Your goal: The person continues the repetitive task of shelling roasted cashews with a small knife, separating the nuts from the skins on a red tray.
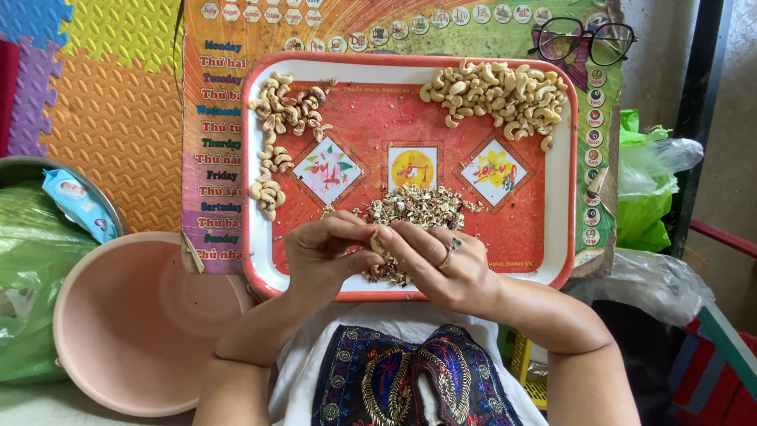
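A red tray (552, 260) with a white rim lies in front of me. My left hand (319, 252) and my right hand (438, 264) meet over its near edge, fingertips pinched together on one pale cashew nut (378, 239). A ring sits on my right hand. Under the hands lies a heap of brown skins and husk bits (418, 207). A pile of peeled cashews (497, 95) fills the tray's far right corner. Another group of cashews (285, 106) sits at the far left and trails down the left side.
An empty pink plastic basin (130, 323) stands left of the tray. Farther left is a metal bowl with green plastic (31, 260). Black glasses (583, 39) rest beyond the tray. Green and clear plastic bags (646, 197) lie on the right. Colourful foam mats (110, 102) cover the floor.
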